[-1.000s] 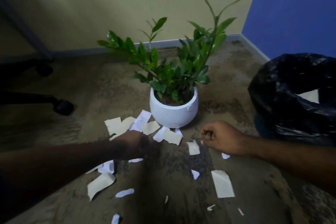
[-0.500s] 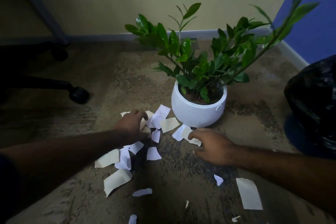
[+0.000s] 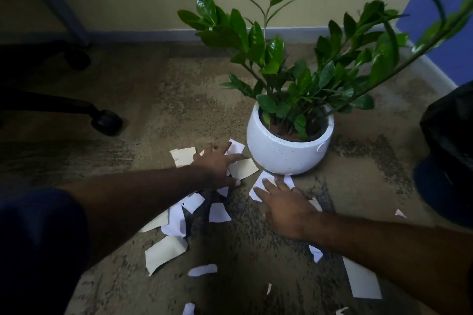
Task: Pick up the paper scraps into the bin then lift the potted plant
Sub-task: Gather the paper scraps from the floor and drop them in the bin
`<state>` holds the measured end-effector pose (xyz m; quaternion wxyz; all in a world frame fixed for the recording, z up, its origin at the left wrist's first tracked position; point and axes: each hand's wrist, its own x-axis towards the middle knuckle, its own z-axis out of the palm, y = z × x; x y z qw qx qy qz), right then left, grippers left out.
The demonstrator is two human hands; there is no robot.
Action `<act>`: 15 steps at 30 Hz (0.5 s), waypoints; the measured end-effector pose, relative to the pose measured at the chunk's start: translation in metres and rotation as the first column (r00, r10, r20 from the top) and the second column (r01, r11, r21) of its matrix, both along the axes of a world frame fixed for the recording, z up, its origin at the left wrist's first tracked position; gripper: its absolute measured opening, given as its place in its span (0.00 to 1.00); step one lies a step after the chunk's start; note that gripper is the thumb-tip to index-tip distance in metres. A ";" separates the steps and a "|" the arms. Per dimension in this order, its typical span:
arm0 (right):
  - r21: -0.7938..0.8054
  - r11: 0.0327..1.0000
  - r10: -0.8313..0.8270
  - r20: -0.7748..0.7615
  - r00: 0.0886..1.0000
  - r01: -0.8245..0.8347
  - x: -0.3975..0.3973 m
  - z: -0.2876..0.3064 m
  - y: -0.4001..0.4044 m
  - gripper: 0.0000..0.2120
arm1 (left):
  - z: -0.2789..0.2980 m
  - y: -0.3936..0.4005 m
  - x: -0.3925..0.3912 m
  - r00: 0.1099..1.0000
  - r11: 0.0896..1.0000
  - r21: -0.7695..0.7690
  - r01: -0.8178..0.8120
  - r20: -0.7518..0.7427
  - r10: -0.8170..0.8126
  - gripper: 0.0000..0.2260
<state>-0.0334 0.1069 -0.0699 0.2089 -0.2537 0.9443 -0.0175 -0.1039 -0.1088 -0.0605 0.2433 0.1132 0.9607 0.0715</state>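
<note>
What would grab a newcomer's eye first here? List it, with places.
The leafy potted plant in its white pot stands mid-floor near the wall corner. Paper scraps lie scattered on the floor in front of it, where the left hand and right hand press flat on pieces.

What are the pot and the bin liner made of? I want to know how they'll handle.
Pot: looks like ceramic or cast stone, matte white with fine specks and thick walls. Bin liner: thin black plastic, going by its glossy, crinkled folds.

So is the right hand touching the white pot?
Apart. The head view shows the right hand flat on a paper scrap, with carpet between its fingertips and the pot.
</note>
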 end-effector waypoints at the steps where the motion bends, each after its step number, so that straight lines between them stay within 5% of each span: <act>1: -0.018 0.999 0.027 0.006 1.000 -0.027 0.001 0.002 0.004 0.27 | 0.000 0.001 0.000 0.999 1.000 0.002 -0.010 0.031 0.010 0.33; 11: 0.007 0.961 0.277 0.036 0.960 -0.278 0.025 0.012 0.070 0.23 | -0.003 0.013 0.016 0.996 1.000 0.030 0.007 -0.094 -0.004 0.24; 15: -0.141 0.975 0.174 -0.012 0.985 -0.174 0.020 0.019 0.089 0.24 | -0.002 0.012 0.022 0.981 0.991 0.110 0.070 -0.189 -0.049 0.11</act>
